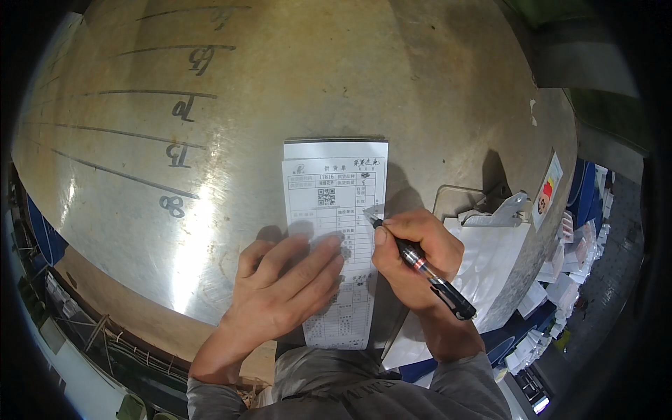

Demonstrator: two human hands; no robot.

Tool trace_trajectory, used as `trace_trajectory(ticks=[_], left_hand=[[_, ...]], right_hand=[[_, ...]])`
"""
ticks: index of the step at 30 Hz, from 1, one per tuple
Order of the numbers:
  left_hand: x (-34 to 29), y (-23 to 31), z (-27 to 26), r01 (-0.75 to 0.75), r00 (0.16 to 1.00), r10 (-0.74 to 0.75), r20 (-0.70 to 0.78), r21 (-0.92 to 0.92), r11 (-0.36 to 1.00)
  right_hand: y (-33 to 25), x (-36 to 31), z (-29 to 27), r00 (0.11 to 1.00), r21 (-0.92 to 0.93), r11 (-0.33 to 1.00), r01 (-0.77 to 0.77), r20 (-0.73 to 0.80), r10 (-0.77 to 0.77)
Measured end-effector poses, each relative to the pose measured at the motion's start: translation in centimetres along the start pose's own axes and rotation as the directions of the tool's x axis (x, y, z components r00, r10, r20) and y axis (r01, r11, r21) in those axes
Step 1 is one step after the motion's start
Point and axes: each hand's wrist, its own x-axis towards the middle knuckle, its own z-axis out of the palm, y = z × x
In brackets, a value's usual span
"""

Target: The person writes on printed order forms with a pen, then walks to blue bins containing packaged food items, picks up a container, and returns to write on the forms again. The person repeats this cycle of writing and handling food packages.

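White and thin, the paper form (334, 210) lies flat at the centre of the frame on the shiny metal table (280, 91); it looks light, limp and likely to slide on that slick surface, so pressing it flat from above suits it better than pinching an edge. The left hand (280, 283) spreads its fingers (318, 260) wide over the form's lower left part. Just right of them, the right hand (413, 255) pinches a black pen (420, 269), its tip touching the sheet's right side.
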Motion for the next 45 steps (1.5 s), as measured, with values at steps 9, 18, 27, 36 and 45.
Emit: trace_trajectory(ticks=[9, 18, 27, 36, 45], left_hand=[[0.1, -0.1, 0.0, -0.002, 1.000, 0.002, -0.015, -0.009, 1.000], [0.1, 0.0, -0.2, 0.007, 1.000, -0.007, -0.006, -0.005, 1.000], [-0.2, -0.1, -0.2, 0.020, 1.000, -0.021, -0.005, -0.048, 0.999], [-0.2, -0.4, 0.1, -0.024, 0.996, 0.018, -0.092, -0.067, 0.997], [-0.6, -0.5, 0.7, -0.017, 0.989, 0.003, -0.147, -0.098, 0.995]], right_hand=[[0.0, 0.2, -0.3, 0.999, -0.001, 1.000, 0.029, 0.032, -0.029], [-0.3, 0.0, -0.8, 0.998, 0.040, 0.999, -0.015, 0.069, 0.013], [-0.5, -1.0, -1.5, 0.999, 0.110, 0.993, 0.034, -0.034, -0.030], [-2.9, -0.1, 1.2, 0.991, 0.146, 0.986, 0.075, 0.097, -0.090], [-1.1, -0.8, 2.6, 0.999, 0.221, 0.974, -0.042, 0.031, 0.036]])
